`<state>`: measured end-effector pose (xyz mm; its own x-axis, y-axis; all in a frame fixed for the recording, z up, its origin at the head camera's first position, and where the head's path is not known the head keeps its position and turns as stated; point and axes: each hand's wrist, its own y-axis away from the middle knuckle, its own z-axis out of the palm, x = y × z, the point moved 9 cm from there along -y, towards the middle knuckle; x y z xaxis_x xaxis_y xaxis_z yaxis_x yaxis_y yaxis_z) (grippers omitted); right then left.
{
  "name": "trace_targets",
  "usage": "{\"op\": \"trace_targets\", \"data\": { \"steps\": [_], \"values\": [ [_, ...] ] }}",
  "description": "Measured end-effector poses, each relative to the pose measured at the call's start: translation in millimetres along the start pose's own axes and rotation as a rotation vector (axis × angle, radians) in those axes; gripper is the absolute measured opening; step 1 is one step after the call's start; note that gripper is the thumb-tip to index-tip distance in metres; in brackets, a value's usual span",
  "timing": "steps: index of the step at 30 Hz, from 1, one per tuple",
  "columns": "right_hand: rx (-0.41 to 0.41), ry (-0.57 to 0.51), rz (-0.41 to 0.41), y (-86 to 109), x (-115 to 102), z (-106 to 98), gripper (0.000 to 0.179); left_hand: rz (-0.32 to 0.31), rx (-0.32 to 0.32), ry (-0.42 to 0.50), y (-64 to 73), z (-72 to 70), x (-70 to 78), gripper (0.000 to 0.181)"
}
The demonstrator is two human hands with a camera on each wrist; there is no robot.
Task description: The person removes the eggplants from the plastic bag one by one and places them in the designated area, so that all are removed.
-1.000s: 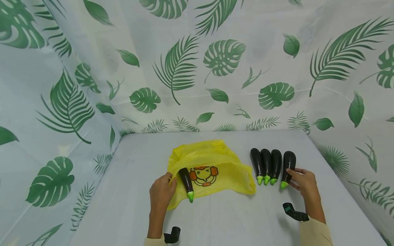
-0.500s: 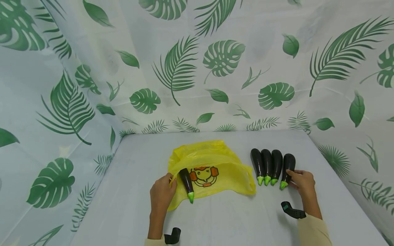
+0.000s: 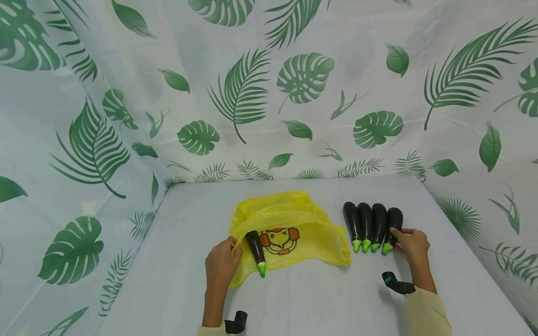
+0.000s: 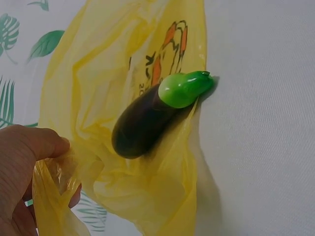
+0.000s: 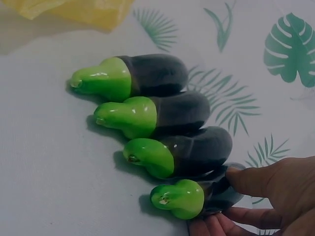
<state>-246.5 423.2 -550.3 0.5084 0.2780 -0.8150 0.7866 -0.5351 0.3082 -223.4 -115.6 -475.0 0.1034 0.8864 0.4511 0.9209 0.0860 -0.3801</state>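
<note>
My left hand pinches the edge of a yellow plastic bag, thumb on top of the film in the left wrist view. One eggplant lies at the bag's mouth, dark body inward, green cap toward the near edge. To the right, several dark eggplants lie side by side in a row, green caps facing me. My right hand grips the rightmost eggplant, thumb over its body and fingers at its other side. That eggplant sits right beside its neighbour.
A white-covered table carries everything. Behind and beside it hang white sheets printed with green leaves. A cartoon face is printed on the bag. Black wrist-worn devices sit on both forearms.
My right hand has moved the rightmost eggplant left, closing the gap to the others in the row. The left hand keeps its hold on the bag, almost unmoved.
</note>
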Motion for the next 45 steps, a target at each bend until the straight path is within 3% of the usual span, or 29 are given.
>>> {"op": "trace_targets", "data": {
  "steps": [15,22,33,45],
  "values": [
    [0.026,0.012,-0.024,-3.6,0.0,-1.1,0.063,-0.012,-0.029,0.004,0.4,3.1,-2.3,0.011],
    [0.036,-0.005,-0.036,-2.9,0.2,-1.1,0.062,0.002,-0.011,0.001,0.4,0.7,-1.1,0.011],
    [0.035,-0.022,-0.027,-0.9,0.3,-0.9,0.062,0.004,0.016,0.009,0.7,-0.3,-1.6,0.010],
    [0.043,-0.035,0.012,-0.7,3.4,-4.6,0.067,-0.014,-0.022,0.009,0.0,2.3,-1.5,0.012]
  ]
}}
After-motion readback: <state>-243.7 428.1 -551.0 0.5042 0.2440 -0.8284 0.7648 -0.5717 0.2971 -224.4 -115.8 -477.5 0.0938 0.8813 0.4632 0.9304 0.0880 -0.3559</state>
